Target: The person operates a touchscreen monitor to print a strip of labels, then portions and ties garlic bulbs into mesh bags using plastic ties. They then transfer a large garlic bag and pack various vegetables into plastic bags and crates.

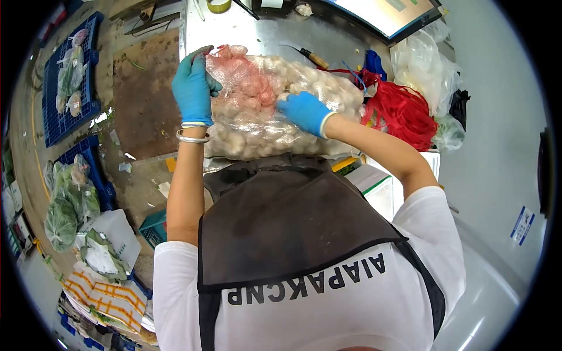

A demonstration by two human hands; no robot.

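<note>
A large sack of garlic bulbs [246,137], see-through and pale, lies across the metal table against my apron. On its left part rests a red mesh bag [243,79] with bulbs inside. My left hand [194,88], in a blue-green glove, is closed on the left edge of the red mesh bag, its thumb bent inward. In a blue glove, my right hand [307,112] lies over the sack's middle, just right of the red mesh. Its fingers curl round a pale garlic bulb [283,96], partly hidden by the glove.
A knife [315,58] with a wooden handle lies behind the sack. Red mesh netting [401,117] is heaped at the right, beside clear plastic bags [418,64]. A monitor [389,17] stands at the back, near a tape roll [219,5]. Blue pallets [70,79] are on the floor, left.
</note>
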